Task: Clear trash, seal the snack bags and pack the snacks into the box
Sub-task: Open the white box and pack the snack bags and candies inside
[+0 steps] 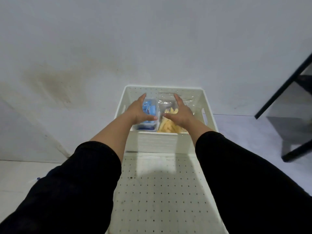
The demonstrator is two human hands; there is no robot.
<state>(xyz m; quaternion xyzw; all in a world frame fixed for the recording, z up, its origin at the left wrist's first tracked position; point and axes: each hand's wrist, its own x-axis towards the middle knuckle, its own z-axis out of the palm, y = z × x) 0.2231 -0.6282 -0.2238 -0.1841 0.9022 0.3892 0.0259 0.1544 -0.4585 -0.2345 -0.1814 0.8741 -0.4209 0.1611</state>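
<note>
A white perforated plastic box (206, 105) stands against the pale wall, and both hands reach into it from the near side. The left hand (139, 110) lies flat, fingers spread, on a small clear plastic container of blue pieces (149, 110) in the left half of the box. The right hand (180, 110), also spread with the thumb pointing inward, rests on a clear plastic snack bag of pale yellow strips (167, 124) filling the right half; the two thumbs nearly meet over the line between container and bag. The bag's empty upper part (187, 98) leans against the far wall of the box. Both items sit close together, leaving little spare room inside. In front of the box lies a white perforated panel (160, 191), between the black sleeves. A dark metal frame (278, 92) stands well apart at the right.
</note>
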